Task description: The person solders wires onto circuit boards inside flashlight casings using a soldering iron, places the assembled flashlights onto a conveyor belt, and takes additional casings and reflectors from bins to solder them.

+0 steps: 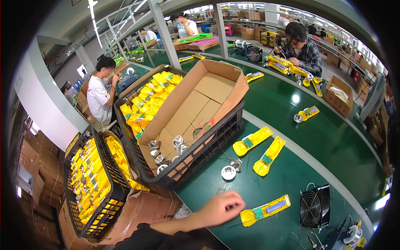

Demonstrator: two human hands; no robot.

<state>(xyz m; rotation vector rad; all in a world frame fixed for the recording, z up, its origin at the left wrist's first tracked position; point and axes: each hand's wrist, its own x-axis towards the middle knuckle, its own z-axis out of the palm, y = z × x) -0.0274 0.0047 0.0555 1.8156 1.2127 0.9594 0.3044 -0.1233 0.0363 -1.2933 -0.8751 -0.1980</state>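
Observation:
My left hand (pixel 221 207) reaches in from the lower edge in a black sleeve, its fingers curled shut over the green table (pixel 287 179). It rests just left of a yellow shell half with a green circuit board (pixel 265 210), close to its near end. Whether it holds anything I cannot see. A round silver reflector (pixel 228 172) with thin wires lies just beyond the hand. Two more yellow shell halves (pixel 252 141) (pixel 269 156) lie farther right. My right hand is out of view.
A black crate (pixel 208 143) holds a cardboard box with silver reflectors (pixel 166 152) and yellow parts (pixel 150 98). A second black crate of yellow parts (pixel 89 183) stands at left. A black fan (pixel 315 206) sits at right. Other people work along the green conveyor (pixel 329 133).

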